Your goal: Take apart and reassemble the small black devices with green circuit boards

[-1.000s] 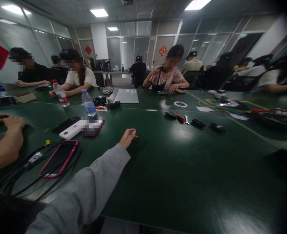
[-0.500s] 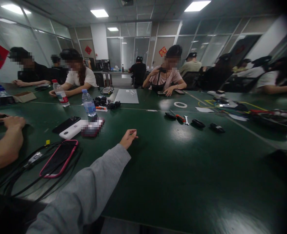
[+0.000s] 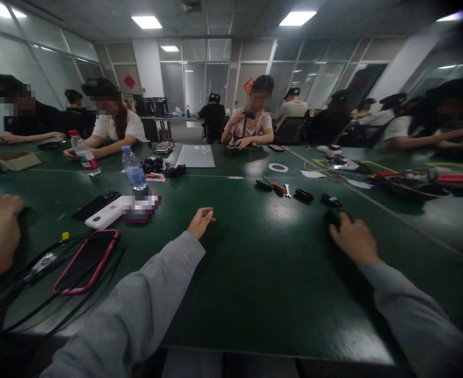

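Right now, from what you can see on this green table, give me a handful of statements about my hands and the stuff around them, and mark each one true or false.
1. The left hand is holding the wrench. False: the wrench lies on the table, apart from that hand.
2. The right hand is nearer than the left hand to the black item just beyond its fingertips. True.
3. The red-capped bottle stands to the right of the blue-capped bottle. False: it stands to the left.
4. The white ring lies farther from you than the wrench. True.
5. The phone has a green edge. False: its edge is pink.
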{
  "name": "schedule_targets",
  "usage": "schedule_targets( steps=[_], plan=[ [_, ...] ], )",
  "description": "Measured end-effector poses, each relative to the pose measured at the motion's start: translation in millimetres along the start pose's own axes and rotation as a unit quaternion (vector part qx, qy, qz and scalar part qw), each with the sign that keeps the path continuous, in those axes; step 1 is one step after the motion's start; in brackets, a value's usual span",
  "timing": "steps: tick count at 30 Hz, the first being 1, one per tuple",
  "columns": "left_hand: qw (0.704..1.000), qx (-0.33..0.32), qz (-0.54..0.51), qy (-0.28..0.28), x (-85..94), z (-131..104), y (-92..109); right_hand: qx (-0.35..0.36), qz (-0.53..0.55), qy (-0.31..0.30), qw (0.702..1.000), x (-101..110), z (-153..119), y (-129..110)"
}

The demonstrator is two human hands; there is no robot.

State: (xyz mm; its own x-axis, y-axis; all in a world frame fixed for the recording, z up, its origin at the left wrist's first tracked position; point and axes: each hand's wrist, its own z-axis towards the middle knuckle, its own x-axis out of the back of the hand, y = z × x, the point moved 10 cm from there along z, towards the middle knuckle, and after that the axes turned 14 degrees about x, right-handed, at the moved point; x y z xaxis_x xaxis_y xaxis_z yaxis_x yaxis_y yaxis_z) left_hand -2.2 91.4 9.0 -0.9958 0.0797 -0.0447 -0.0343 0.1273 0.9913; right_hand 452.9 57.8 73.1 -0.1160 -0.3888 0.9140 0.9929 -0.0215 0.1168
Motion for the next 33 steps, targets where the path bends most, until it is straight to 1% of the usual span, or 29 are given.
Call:
schedule_targets(
  steps=[1,3,5,6,7,8,9,10,11,12,16,20,24,27,29,30,31,32,33],
  plan=[
    [1.0,0.001,-0.002,0.004,0.7,0,0,0.034,0.02,0.006,0.999,-1,4,-39],
    [1.0,-0.004,-0.003,0.014,2.1,-1,0,0.139,0.076,0.015,0.987,5,5,-134],
    [0.999,-0.026,-0.003,0.031,5.1,-2,4,0.237,0.139,0.034,0.961,22,-7,-230],
    [0.998,-0.04,-0.005,0.042,7.6,-3,6,0.279,0.166,0.046,0.945,33,-15,-271],
    [0.997,-0.054,-0.007,0.054,10.3,-4,9,0.315,0.189,0.054,0.929,42,-25,-307],
    [0.996,-0.064,-0.012,0.066,13.5,-5,11,0.345,0.211,0.055,0.913,51,-34,-336],
    [0.995,-0.068,-0.018,0.077,16.7,-5,13,0.367,0.23,0.053,0.9,58,-43,-358],
    [0.994,-0.066,-0.026,0.085,19.6,-5,13,0.376,0.245,0.054,0.892,63,-50,-371],
    [0.994,-0.06,-0.034,0.091,22.1,-4,13,0.379,0.258,0.055,0.887,67,-54,-379],
    [0.993,-0.052,-0.042,0.095,24.2,-4,12,0.379,0.271,0.055,0.883,70,-57,-381],
    [0.993,-0.038,-0.067,0.094,26.1,-3,12,0.373,0.347,0.049,0.859,73,-59,-370],
    [0.992,-0.037,-0.083,0.085,24.6,-4,12,0.37,0.406,0.045,0.835,66,-56,-362],
    [0.99,-0.04,-0.098,0.09,26.1,-5,12,0.34,0.432,0.073,0.832,58,-50,-354],
    [0.985,-0.016,-0.139,0.101,26.1,-6,7,0.304,0.434,0.115,0.84,59,-41,-340],
    [0.979,0.024,-0.182,0.09,19.0,-7,1,0.289,0.425,0.153,0.844,67,-37,-330],
    [0.975,0.049,-0.203,0.076,12.0,-8,-3,0.285,0.419,0.171,0.845,72,-35,-325],
    [0.97,0.079,-0.223,0.059,3.8,-10,-8,0.282,0.413,0.187,0.845,76,-34,-321],
    [0.966,0.104,-0.234,0.031,-7.2,-12,-11,0.284,0.408,0.198,0.845,80,-33,-319],
    [0.965,0.117,-0.236,0.006,-16.9,-14,-12,0.289,0.406,0.203,0.843,82,-33,-318]
  ],
)
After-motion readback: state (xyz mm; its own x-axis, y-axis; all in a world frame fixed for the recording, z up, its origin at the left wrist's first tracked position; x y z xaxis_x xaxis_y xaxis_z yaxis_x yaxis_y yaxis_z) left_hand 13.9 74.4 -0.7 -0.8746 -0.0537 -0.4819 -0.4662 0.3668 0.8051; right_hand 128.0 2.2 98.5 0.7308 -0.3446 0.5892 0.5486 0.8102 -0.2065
